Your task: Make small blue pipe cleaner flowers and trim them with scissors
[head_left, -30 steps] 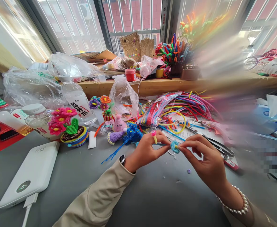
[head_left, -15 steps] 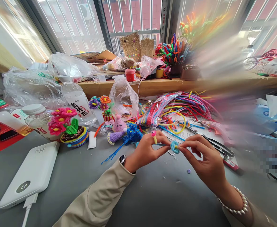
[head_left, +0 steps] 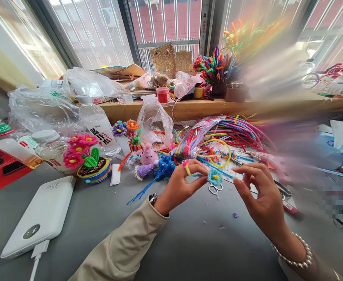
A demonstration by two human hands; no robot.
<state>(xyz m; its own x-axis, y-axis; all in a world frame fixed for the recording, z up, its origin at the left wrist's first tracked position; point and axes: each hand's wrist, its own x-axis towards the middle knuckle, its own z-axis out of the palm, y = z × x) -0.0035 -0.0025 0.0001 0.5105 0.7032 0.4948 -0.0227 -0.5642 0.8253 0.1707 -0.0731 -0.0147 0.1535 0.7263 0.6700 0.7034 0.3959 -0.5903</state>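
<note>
Between thumb and fingers, my left hand (head_left: 183,183) pinches a small light-blue pipe-cleaner flower (head_left: 215,177) with a yellow centre, held above the table. A pink and yellow ring sits on that hand. To the right of the flower, my right hand (head_left: 260,195) is raised with its thumb and fingers apart, holding nothing. Scissors with white handles (head_left: 216,189) show just beneath the flower. Left of my left hand lies a dark-blue pipe-cleaner bunch (head_left: 164,168), beside a pink and purple crocheted figure (head_left: 148,156).
Bundled pipe cleaners (head_left: 194,136) and a yellow loop lie behind my hands. At left are a white power bank (head_left: 42,210) with its cable, a potted pink flower (head_left: 93,171) and a water bottle (head_left: 99,128). A wooden ledge (head_left: 121,113) runs along the window. The far right is blurred.
My right hand has let go of the light-blue flower and moved right, its fingers parting. The flower has turned to show its yellow centre, still in my left hand.
</note>
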